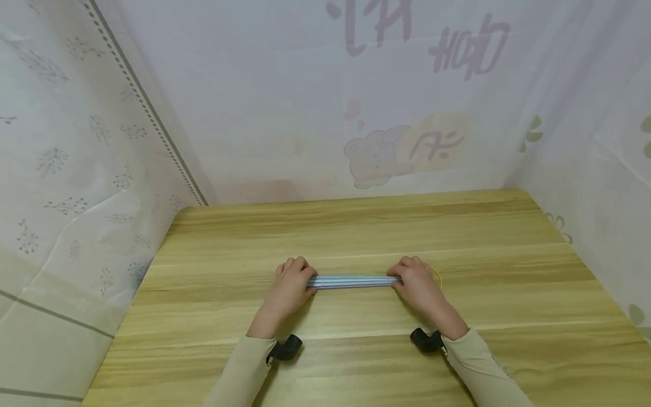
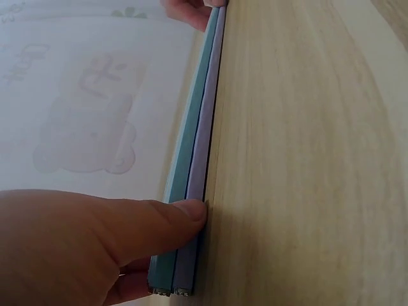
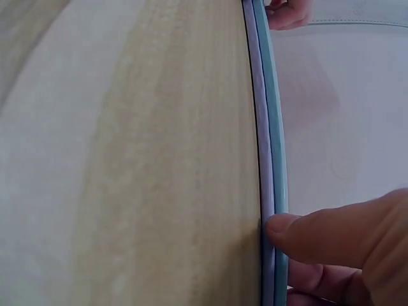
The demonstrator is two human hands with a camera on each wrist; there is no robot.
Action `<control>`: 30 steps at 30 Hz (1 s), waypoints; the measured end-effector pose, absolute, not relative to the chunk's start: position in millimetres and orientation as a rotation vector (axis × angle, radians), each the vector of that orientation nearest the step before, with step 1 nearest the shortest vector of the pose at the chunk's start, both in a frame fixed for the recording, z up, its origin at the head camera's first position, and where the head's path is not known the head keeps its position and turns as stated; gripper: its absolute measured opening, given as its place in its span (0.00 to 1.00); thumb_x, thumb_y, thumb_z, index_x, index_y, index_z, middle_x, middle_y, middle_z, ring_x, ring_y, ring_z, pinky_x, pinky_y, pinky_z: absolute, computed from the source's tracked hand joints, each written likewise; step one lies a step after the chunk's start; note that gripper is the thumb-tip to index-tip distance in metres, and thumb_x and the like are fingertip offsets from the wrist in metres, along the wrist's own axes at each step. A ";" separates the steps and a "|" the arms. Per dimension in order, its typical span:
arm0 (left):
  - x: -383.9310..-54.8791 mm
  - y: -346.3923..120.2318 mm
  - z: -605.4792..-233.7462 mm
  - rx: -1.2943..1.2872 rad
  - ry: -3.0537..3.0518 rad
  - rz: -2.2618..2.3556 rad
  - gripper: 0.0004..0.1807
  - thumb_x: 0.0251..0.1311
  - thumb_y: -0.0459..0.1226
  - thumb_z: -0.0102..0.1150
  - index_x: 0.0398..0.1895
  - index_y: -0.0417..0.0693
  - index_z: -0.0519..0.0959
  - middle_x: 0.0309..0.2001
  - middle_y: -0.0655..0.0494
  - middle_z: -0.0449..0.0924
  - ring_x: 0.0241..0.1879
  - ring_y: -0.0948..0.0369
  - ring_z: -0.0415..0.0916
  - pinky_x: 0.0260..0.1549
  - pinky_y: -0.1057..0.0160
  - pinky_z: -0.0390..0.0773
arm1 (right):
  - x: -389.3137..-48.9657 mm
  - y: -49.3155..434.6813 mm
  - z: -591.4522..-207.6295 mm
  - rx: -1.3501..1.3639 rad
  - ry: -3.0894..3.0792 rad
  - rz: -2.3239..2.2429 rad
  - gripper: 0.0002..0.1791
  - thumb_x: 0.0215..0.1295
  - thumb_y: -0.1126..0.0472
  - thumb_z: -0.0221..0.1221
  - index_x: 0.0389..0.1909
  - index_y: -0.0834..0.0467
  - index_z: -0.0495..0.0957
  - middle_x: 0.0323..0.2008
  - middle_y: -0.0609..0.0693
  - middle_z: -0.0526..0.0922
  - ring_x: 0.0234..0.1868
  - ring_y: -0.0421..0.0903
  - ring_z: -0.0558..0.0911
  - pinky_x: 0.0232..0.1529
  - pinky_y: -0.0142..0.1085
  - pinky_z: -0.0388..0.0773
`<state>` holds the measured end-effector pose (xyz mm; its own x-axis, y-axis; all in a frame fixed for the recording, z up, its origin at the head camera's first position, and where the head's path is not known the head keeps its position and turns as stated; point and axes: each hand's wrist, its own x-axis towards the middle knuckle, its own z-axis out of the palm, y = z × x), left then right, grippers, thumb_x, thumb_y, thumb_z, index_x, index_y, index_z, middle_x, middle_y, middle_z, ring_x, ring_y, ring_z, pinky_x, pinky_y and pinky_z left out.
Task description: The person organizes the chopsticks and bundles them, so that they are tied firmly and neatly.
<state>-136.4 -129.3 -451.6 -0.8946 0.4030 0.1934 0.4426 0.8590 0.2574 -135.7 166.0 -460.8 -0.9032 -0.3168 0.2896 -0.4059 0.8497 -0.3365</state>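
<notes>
A long, narrow bundle of teal and lilac strips [image 1: 353,281] lies crosswise over the wooden table, its strips side by side. My left hand [image 1: 291,284] grips its left end, thumb on the near side and fingers round the far side. In the left wrist view that thumb presses the lilac strip [image 2: 203,140] close to the cut ends. The right end is pinched in my right hand [image 1: 419,285]; its thumb meets the strips in the right wrist view, with the other fingers behind the teal one [image 3: 275,134]. A thin yellow loop [image 1: 440,277] shows beside the right hand.
The wood-grain table [image 1: 366,232] spans the width before me. A pale printed cloth [image 1: 285,102] hangs behind it, with more patterned cloth at both sides. Black wrist-worn devices [image 1: 286,347] jut inward from both sleeves over the table's near part.
</notes>
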 end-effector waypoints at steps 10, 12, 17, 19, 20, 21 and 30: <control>-135.4 -127.5 -449.3 -0.669 -2.916 -0.425 0.13 0.48 0.37 0.72 0.37 0.48 0.79 0.36 0.57 0.76 0.40 0.55 0.72 0.49 0.49 0.68 | -135.0 164.8 -461.9 0.524 -2.829 0.616 0.09 0.47 0.66 0.71 0.29 0.55 0.82 0.30 0.47 0.79 0.35 0.48 0.74 0.39 0.45 0.69; -135.2 -126.9 -448.2 -0.666 -2.928 -0.413 0.14 0.48 0.37 0.72 0.37 0.48 0.79 0.36 0.57 0.77 0.40 0.56 0.72 0.49 0.49 0.67 | -135.1 164.1 -461.8 0.515 -2.844 0.620 0.09 0.48 0.66 0.71 0.29 0.55 0.81 0.29 0.47 0.79 0.35 0.47 0.74 0.39 0.45 0.69; -134.8 -126.5 -446.3 -0.663 -2.950 -0.401 0.14 0.49 0.38 0.71 0.39 0.48 0.79 0.36 0.57 0.77 0.41 0.55 0.72 0.49 0.49 0.67 | -135.2 162.6 -462.7 0.511 -2.861 0.603 0.09 0.48 0.66 0.70 0.30 0.55 0.81 0.30 0.47 0.79 0.36 0.48 0.74 0.40 0.46 0.68; -135.3 -126.7 -446.0 -0.664 -2.956 -0.404 0.14 0.49 0.38 0.71 0.39 0.47 0.79 0.36 0.57 0.76 0.40 0.55 0.72 0.48 0.50 0.67 | -135.2 162.6 -463.3 0.514 -2.860 0.592 0.09 0.48 0.66 0.70 0.31 0.55 0.82 0.30 0.47 0.79 0.36 0.48 0.74 0.40 0.45 0.67; -135.6 -126.9 -445.8 -0.666 -2.958 -0.407 0.14 0.49 0.37 0.71 0.39 0.47 0.80 0.35 0.57 0.75 0.40 0.55 0.71 0.48 0.50 0.67 | -135.3 162.7 -463.6 0.516 -2.857 0.585 0.09 0.48 0.66 0.70 0.31 0.56 0.82 0.30 0.48 0.79 0.35 0.48 0.74 0.39 0.45 0.67; -136.1 -127.0 -445.5 -0.669 -2.960 -0.407 0.14 0.49 0.37 0.71 0.39 0.47 0.80 0.35 0.57 0.74 0.40 0.55 0.71 0.48 0.50 0.67 | -135.1 162.6 -463.6 0.517 -2.854 0.580 0.08 0.48 0.66 0.70 0.30 0.56 0.82 0.30 0.48 0.79 0.35 0.48 0.73 0.39 0.45 0.67; -138.4 -126.2 -444.9 -0.715 -2.945 -0.378 0.13 0.49 0.36 0.71 0.36 0.47 0.78 0.33 0.57 0.74 0.38 0.55 0.71 0.45 0.51 0.70 | -136.7 161.8 -462.8 0.514 -2.878 0.585 0.09 0.49 0.67 0.70 0.27 0.54 0.79 0.29 0.46 0.77 0.35 0.47 0.72 0.38 0.44 0.66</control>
